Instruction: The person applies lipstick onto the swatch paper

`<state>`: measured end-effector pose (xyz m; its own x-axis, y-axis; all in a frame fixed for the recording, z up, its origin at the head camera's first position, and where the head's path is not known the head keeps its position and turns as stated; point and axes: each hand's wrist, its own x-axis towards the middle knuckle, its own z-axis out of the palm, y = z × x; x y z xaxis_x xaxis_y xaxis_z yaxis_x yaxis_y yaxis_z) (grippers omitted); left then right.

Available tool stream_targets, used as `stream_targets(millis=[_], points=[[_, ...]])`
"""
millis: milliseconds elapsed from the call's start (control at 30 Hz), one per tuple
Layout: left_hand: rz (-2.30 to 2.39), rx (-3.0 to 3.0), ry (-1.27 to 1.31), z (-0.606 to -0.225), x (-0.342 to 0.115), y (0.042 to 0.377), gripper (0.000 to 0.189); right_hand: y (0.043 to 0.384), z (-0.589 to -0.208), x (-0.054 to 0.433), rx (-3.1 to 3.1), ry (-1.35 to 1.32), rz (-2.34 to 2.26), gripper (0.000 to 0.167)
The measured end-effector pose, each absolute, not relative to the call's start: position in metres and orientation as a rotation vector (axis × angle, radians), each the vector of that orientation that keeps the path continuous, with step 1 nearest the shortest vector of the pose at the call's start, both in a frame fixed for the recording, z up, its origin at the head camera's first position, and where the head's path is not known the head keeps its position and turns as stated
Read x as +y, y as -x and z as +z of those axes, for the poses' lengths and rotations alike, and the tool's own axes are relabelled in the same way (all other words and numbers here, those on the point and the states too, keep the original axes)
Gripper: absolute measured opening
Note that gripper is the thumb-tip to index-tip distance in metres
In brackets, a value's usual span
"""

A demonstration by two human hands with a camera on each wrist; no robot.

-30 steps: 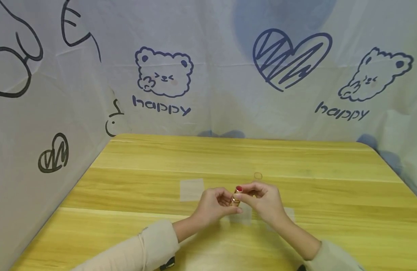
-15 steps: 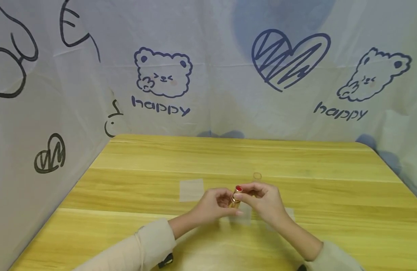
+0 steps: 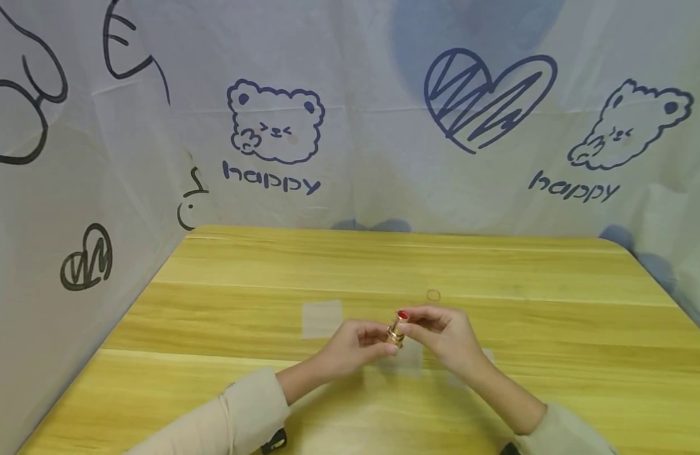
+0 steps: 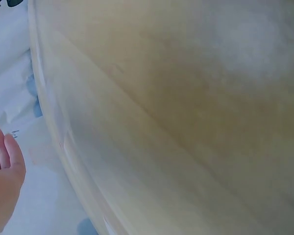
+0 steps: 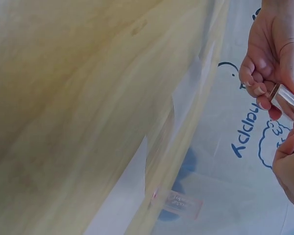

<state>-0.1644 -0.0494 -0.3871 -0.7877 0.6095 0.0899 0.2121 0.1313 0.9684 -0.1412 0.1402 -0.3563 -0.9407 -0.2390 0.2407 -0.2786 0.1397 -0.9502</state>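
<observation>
A gold lipstick (image 3: 395, 335) with a red tip is held above the table by both hands. My left hand (image 3: 352, 347) grips its lower end between thumb and fingers. My right hand (image 3: 446, 335) pinches the upper part, just below the red tip. In the right wrist view, the shiny lipstick tube (image 5: 286, 102) runs between my left hand (image 5: 272, 49) and my right hand (image 5: 290, 169). Only part of my left hand (image 4: 7, 171) shows at the edge of the left wrist view.
On the wooden table (image 3: 242, 265) lie a pale square (image 3: 322, 319), another pale square (image 3: 407, 363) below the hands, and a thin reddish loop (image 3: 433, 295). A clear, lettered block-like piece (image 5: 177, 203) stands in the right wrist view. A printed cloth (image 3: 373, 158) hangs behind the table.
My left thumb has drawn in against the lower end of the lipstick, after standing away from it. More of the gold tube shows now. My right hand has barely moved.
</observation>
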Motion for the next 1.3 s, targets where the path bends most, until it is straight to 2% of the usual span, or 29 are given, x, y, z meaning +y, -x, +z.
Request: stream_targets(millis=[700, 1300], points=[[1.824, 2.253, -0.647, -0.385, -0.042, 0.158, 0.021, 0.142, -0.360, 0.136, -2.340, -0.380, 1.937, 0.023], [1.970, 2.187, -0.591, -0.379, -0.048, 0.158, 0.026, 0.141, -0.349, 0.128, -2.287, -0.252, 2.039, 0.033]])
